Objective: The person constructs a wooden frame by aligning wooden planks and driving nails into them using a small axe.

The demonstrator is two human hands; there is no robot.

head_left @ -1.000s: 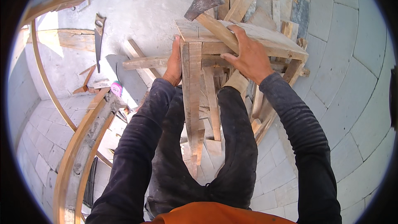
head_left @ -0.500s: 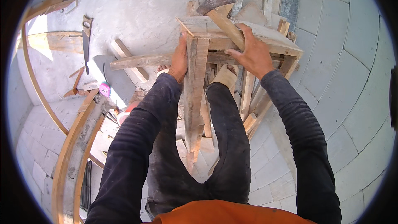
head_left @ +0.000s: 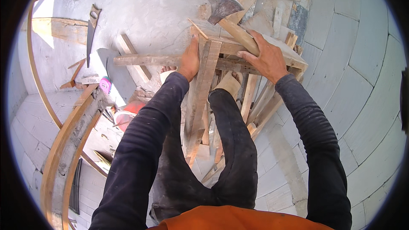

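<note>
Presently, the long axe with a dark grey steel head and a pale wooden handle point(head_left: 240, 35) lies up and to the left of the right hand point(head_left: 270, 59). Its long axis runs diagonally, from the head at the upper left to the handle's lower end at the palm. Of the 2 hands, the right is the nearer. Its thumb bears on the near side of the handle and its fingers on the far side, bent in to roughly the handle's thickness; the end beneath the palm is hidden.

The axe head projects past the far side of the rough, pale brown timber frame point(head_left: 203, 85). The handle crosses above the frame's top; contact between the 2 cannot be confirmed.

The left hand point(head_left: 190, 61) lies against the left side of the frame's upright post. Its fingers are mostly hidden, so their degree of closure cannot be told. The axe is to the right of these fingers and apart from them.

At the upper left, a handsaw with a brown wooden handle point(head_left: 90, 34) lies on the floor, near a round pink tape measure point(head_left: 105, 85).
</note>
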